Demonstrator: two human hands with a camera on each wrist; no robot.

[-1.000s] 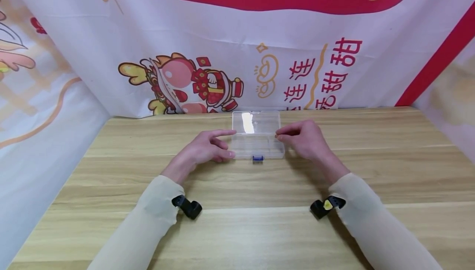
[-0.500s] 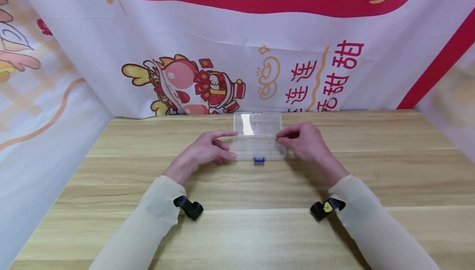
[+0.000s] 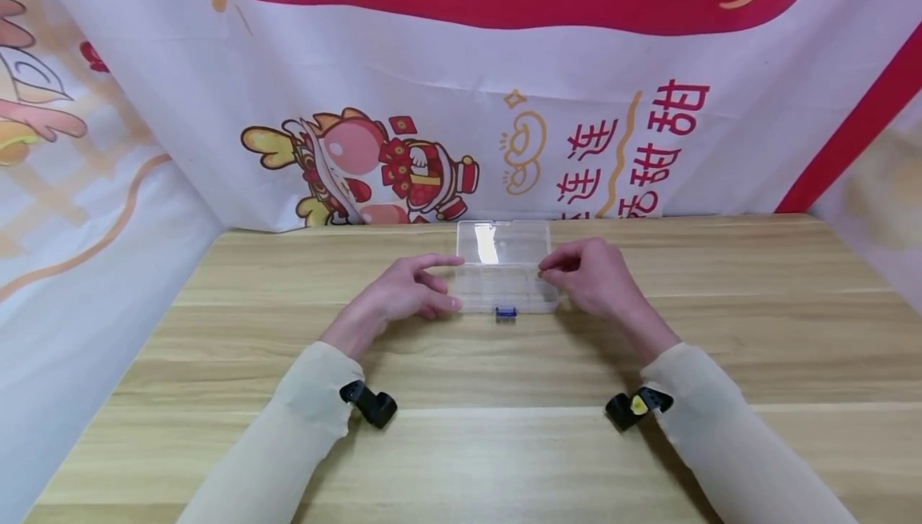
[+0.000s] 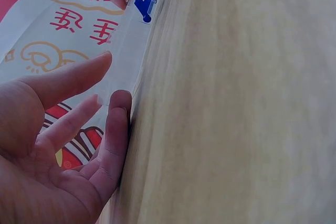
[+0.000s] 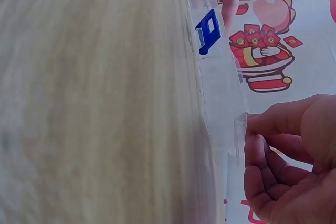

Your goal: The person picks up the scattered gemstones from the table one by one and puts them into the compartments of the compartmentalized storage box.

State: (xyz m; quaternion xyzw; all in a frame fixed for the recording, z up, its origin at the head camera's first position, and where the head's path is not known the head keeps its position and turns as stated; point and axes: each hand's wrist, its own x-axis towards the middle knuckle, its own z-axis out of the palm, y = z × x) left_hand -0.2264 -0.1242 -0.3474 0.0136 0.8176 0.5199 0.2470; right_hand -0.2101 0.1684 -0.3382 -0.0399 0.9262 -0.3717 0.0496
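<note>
A clear plastic compartment box (image 3: 490, 290) lies on the table with its lid (image 3: 522, 241) swung back. A blue latch (image 3: 506, 313) shows at its front edge. My left hand (image 3: 403, 288) is at the box's left end, index finger and thumb spread along that side and fingertips right at the wall. My right hand (image 3: 594, 272) reaches over the right end, its thumb and index finger pinched together on a tiny brownish thing (image 3: 540, 272); I cannot tell its kind. In the right wrist view those fingertips are close over the box's upper edge, the other fingers curled below.
The wood-grain table (image 3: 497, 460) runs up to a printed white and red cloth (image 3: 432, 60) hanging just behind the lid. More cloth hangs at the left and right. Each cuff has a black camera mount (image 3: 370, 404) on it.
The whole head view has shifted slightly, moving the scene a little down and right. Both hands keep their places at the box, and the right thumb and finger stay pinched.
</note>
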